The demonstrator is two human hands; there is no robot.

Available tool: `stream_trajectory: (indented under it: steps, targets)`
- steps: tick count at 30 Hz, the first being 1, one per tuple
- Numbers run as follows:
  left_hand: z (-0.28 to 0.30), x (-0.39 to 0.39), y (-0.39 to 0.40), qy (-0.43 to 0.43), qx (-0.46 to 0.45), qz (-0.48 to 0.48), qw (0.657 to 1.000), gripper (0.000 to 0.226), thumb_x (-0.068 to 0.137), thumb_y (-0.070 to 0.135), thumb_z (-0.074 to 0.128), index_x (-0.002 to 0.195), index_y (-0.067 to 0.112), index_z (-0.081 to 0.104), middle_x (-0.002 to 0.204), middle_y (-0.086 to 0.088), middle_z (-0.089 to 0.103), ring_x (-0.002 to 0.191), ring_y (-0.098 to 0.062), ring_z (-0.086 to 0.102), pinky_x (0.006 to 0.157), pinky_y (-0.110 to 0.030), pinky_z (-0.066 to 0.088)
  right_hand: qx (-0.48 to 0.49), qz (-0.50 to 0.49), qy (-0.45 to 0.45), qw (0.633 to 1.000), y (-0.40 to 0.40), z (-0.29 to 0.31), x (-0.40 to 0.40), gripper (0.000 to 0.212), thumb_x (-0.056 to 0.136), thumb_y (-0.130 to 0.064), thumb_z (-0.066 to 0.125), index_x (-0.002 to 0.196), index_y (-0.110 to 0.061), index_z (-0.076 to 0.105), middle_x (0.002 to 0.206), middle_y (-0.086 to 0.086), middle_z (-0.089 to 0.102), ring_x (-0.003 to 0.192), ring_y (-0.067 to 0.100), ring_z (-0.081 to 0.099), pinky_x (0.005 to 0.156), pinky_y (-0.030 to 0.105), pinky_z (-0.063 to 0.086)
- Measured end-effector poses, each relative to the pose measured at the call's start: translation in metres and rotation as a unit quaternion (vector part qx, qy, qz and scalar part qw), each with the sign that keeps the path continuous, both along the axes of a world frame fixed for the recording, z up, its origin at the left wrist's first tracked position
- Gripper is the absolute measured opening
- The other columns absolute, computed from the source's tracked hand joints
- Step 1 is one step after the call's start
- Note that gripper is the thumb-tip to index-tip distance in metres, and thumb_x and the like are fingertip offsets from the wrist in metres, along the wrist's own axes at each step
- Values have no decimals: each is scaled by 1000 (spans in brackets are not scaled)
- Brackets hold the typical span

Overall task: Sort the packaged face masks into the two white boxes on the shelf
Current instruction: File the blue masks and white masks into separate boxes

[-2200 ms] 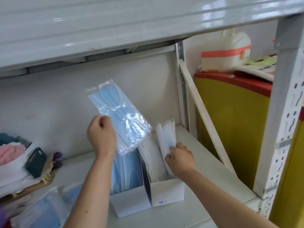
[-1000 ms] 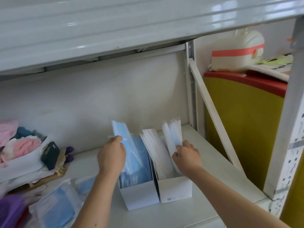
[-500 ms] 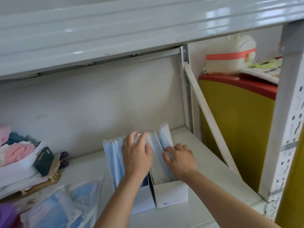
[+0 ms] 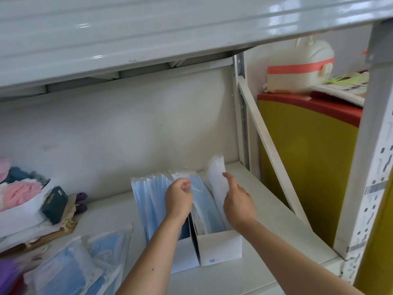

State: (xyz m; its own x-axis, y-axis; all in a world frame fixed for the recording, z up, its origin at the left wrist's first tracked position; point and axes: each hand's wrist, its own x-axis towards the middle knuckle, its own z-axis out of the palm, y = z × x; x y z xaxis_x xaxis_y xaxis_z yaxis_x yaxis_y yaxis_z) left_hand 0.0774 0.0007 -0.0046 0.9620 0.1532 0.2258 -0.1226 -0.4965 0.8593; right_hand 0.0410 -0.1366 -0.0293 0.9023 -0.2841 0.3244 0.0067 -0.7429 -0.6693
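Two bare hands reach into a white metal shelf (image 4: 263, 211), where two white boxes stand side by side, touching. The left box (image 4: 187, 257) holds upright blue face masks in clear wrappers (image 4: 148, 196). The right box (image 4: 221, 245) holds more wrapped masks, white ones (image 4: 217, 175) at its far side. The left hand (image 4: 177, 199) has its grip clenched round the top edge of a blue wrapped mask (image 4: 204, 201) leaning in the right box. The right hand (image 4: 238, 201) has its forefinger extended against the white masks; whether its other fingers grasp anything cannot be told. A small blue mark on the right box's front is too small to read. Loose wrapped blue masks (image 4: 70, 267) lie on the shelf at lower left, near a dark small carton (image 4: 54, 204) with unreadable print and pink folded cloth (image 4: 20, 192).
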Motion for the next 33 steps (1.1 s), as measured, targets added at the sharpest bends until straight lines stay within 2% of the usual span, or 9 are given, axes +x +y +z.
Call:
stream_trajectory:
  steps: [2,6,9,12,16,19,23,27,33]
  targets:
    - [-1,2,3,-4,-48,13,999,44,86,-5,47,124,18,54,102,0,58,83,-18,58,69,-28,48,7,-4,6,1000,-2,-1,0,60,94,-9,51,143,-34,27,125,3,58,103,21,59,93,36,54]
    - [0,-3,2,-41,-86,38,995,77,83,-7,55,145,28,25,135,-7,43,100,-26,59,72,-27,48,-20,-8,17,1000,-4,-3,0,41,94,-8,48,129,-29,49,127,2,56,106,20,57,94,32,53]
    - [20,-10,10,-126,-130,52,982,86,82,-10,56,149,27,15,144,-4,37,74,-15,58,78,-29,46,-41,-5,17,999,-7,-4,2,39,94,-5,45,126,-26,53,126,1,56,106,18,56,93,29,52]
    - [51,-14,34,-235,-156,114,953,80,81,-12,53,147,20,21,134,-5,49,65,-4,55,78,-27,45,-54,-10,15,998,-12,-5,2,38,95,-5,43,124,-25,55,125,2,57,104,18,57,90,28,53]
    - [75,-17,73,-343,-82,207,912,52,78,-16,39,124,6,53,113,-6,46,96,-29,57,82,-31,42,-69,-11,18,997,-14,-6,1,37,95,-4,40,121,-23,58,122,2,58,100,17,58,86,28,53]
    - [75,-18,85,-316,-36,222,922,41,80,-18,38,104,-1,66,109,-6,41,102,-36,57,88,-28,40,-82,-5,18,996,-11,-5,1,37,95,-4,40,119,-22,61,121,1,57,100,17,58,87,27,52]
    - [61,-23,74,-265,-35,178,947,36,83,-15,40,107,-4,64,114,-20,50,99,-36,57,87,-23,38,-95,4,19,995,-6,-3,0,36,95,-4,40,118,-21,62,121,1,57,102,17,57,89,27,52]
    - [55,-27,59,-285,-53,142,946,29,84,-8,55,111,-3,61,102,0,43,71,-13,49,71,-10,36,-105,10,22,994,-3,-2,-2,36,94,-4,41,118,-21,62,122,1,56,103,16,56,89,27,51]
    - [58,-32,52,-337,-59,113,933,41,79,-9,64,117,2,57,99,21,37,76,-4,46,72,-2,38,-103,4,20,994,-5,-1,-2,33,95,-6,43,119,-21,62,123,1,56,103,16,56,90,26,51]
